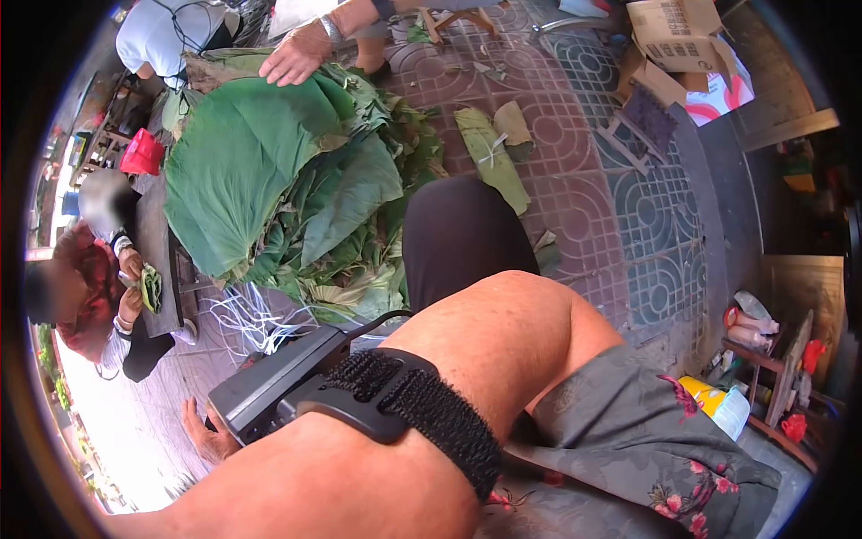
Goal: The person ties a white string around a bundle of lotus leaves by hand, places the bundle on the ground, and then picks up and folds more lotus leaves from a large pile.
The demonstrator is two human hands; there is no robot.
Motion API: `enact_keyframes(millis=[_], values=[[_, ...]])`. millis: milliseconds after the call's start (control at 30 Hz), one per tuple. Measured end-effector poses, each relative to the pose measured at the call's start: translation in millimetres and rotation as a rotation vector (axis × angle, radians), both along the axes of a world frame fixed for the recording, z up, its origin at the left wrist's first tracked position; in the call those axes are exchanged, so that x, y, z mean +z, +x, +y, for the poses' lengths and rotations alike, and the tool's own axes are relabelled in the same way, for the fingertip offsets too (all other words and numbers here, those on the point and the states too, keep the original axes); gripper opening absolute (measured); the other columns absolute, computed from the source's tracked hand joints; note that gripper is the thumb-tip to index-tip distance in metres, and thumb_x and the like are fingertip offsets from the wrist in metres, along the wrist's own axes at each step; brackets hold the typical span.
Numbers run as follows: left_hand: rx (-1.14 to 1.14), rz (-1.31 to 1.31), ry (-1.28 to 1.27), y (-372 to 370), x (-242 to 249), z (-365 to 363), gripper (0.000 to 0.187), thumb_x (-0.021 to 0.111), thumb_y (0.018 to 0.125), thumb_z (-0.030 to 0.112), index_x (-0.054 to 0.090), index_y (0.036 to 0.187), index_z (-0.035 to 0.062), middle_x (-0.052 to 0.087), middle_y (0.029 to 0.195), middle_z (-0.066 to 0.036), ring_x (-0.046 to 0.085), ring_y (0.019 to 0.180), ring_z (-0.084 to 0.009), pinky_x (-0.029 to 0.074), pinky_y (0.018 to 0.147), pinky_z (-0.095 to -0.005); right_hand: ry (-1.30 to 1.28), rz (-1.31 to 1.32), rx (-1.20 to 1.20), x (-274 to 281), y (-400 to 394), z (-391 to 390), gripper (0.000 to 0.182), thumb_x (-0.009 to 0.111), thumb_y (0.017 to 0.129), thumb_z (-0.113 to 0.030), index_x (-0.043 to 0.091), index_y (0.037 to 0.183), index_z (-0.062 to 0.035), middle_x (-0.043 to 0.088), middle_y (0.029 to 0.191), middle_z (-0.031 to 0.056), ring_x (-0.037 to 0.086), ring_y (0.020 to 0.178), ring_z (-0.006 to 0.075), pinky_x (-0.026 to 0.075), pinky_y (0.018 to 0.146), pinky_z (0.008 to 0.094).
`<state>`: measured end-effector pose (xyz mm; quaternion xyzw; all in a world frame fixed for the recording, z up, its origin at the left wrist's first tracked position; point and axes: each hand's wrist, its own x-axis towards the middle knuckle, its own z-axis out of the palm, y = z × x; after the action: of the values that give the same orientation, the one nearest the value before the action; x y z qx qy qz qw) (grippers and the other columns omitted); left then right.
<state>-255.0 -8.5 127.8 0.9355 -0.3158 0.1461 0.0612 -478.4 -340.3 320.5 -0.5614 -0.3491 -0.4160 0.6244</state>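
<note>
My left hand [208,433] shows at the lower left, partly hidden behind a black box-like device [274,382]; its visible fingers are apart, with nothing seen in them. Close to the camera, a bare forearm with a black strap [409,409] crosses the bottom and leaves the frame at the lower left; my right hand is out of sight. White ties [256,316] lie beyond the device on the floor. Past them rises a heap of large green leaves [238,166], some wrinkled and yellowish.
Another person's hand [296,58] rests on the top leaf. At left, a person in red [90,301] holds folded leaves [151,289] by a dark bench [163,260]. A tied leaf bundle [494,157] lies on the tiles. Cartons [673,40] and a low stool [642,126] stand upper right.
</note>
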Motion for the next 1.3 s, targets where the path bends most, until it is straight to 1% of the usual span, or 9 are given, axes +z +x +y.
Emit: enact_keyframes(millis=[233, 567, 667, 800, 900, 1033, 1133, 1233, 1300], values=[[0.005, -0.003, 0.021, -16.9, 24.9, -36.2, 0.041, 0.059, 0.096, 0.027, 0.058, 0.127, 0.0012, 0.055, 0.135, -0.022, 0.052, 0.125, -0.0386, 0.042, 0.104, -0.0449, -0.007, 0.009, 0.011, 0.7, -0.7, -3.0, 0.015, 0.061, 0.089, -0.015, 0.06, 0.084, -0.0012, 0.06, 0.072, 0.0151, 0.058, 0.062, 0.0293, 0.047, 0.055, 0.0385], [-0.018, -0.029, 0.006, -17.0, 14.3, -25.2, 0.038, 0.061, 0.093, 0.022, 0.059, 0.124, -0.0005, 0.055, 0.134, -0.022, 0.053, 0.124, -0.0395, 0.043, 0.104, -0.0455, -0.063, 0.098, 0.136, 4.9, 4.7, -4.5, 0.017, 0.06, 0.089, -0.016, 0.06, 0.082, -0.0008, 0.059, 0.071, 0.0158, 0.057, 0.061, 0.029, 0.047, 0.056, 0.0387], [-0.005, -0.072, 0.05, -12.7, 9.9, -15.6, 0.036, 0.061, 0.093, 0.022, 0.061, 0.121, -0.0004, 0.057, 0.132, -0.022, 0.054, 0.123, -0.0388, 0.043, 0.102, -0.0445, 0.023, 0.185, 0.311, 12.2, 2.7, 7.3, 0.018, 0.061, 0.088, -0.017, 0.061, 0.082, -0.0004, 0.059, 0.07, 0.0164, 0.057, 0.061, 0.0295, 0.047, 0.056, 0.0393], [0.014, -0.046, 0.041, -23.7, 19.2, -29.4, 0.035, 0.061, 0.093, 0.022, 0.061, 0.12, 0.0001, 0.057, 0.131, -0.022, 0.055, 0.122, -0.0379, 0.044, 0.102, -0.0437, 0.139, 0.176, 0.802, 18.2, 3.4, -1.0, 0.027, 0.066, 0.085, -0.024, 0.063, 0.088, 0.0021, 0.064, 0.077, 0.0208, 0.061, 0.065, 0.0338, 0.049, 0.059, 0.0419], [0.006, -0.041, 0.052, -26.9, 23.5, -33.7, 0.035, 0.061, 0.093, 0.022, 0.061, 0.12, 0.0003, 0.057, 0.131, -0.022, 0.055, 0.121, -0.0381, 0.044, 0.102, -0.0437, 0.236, 0.318, 0.642, 19.2, -10.8, 41.1, 0.033, 0.066, 0.082, -0.029, 0.064, 0.087, 0.0036, 0.063, 0.075, 0.023, 0.063, 0.066, 0.036, 0.049, 0.058, 0.0418], [0.021, -0.042, 0.047, -25.9, 21.0, -32.7, 0.035, 0.063, 0.092, 0.023, 0.061, 0.119, 0.0003, 0.057, 0.132, -0.022, 0.055, 0.121, -0.0384, 0.045, 0.101, -0.0435, -0.226, 0.35, 0.477, 19.1, -10.1, 34.8, 0.029, 0.067, 0.078, -0.024, 0.062, 0.07, 0.0036, 0.058, 0.061, 0.0206, 0.061, 0.056, 0.0348, 0.047, 0.052, 0.0408], [0.031, -0.041, 0.022, -23.8, 18.9, -31.8, 0.036, 0.064, 0.091, 0.023, 0.062, 0.118, 0.0008, 0.056, 0.133, -0.022, 0.056, 0.12, -0.0381, 0.046, 0.1, -0.0432, -0.187, 0.26, 0.503, -1.3, -12.3, 41.5, 0.028, 0.066, 0.074, -0.02, 0.06, 0.059, 0.0027, 0.052, 0.052, 0.0184, 0.059, 0.05, 0.0326, 0.045, 0.048, 0.0397], [0.053, -0.05, 0.034, -26.3, 20.0, -33.8, 0.035, 0.065, 0.09, 0.024, 0.062, 0.116, 0.0015, 0.056, 0.132, -0.021, 0.056, 0.119, -0.038, 0.047, 0.099, -0.0433, -0.62, 0.269, 0.357, 1.2, -3.2, 46.8, 0.018, 0.063, 0.077, -0.015, 0.064, 0.067, 0.0004, 0.053, 0.054, 0.0144, 0.062, 0.052, 0.0283, 0.046, 0.047, 0.0376], [0.057, -0.042, 0.022, -30.7, 24.6, -39.3, 0.034, 0.065, 0.089, 0.025, 0.063, 0.114, 0.0017, 0.058, 0.13, -0.02, 0.057, 0.117, -0.0379, 0.047, 0.098, -0.0434, -0.563, 0.296, 0.295, -38.6, 6.1, 83.4, 0.015, 0.064, 0.075, -0.016, 0.061, 0.074, -0.0008, 0.057, 0.058, 0.0135, 0.063, 0.053, 0.0287, 0.048, 0.047, 0.0394]])
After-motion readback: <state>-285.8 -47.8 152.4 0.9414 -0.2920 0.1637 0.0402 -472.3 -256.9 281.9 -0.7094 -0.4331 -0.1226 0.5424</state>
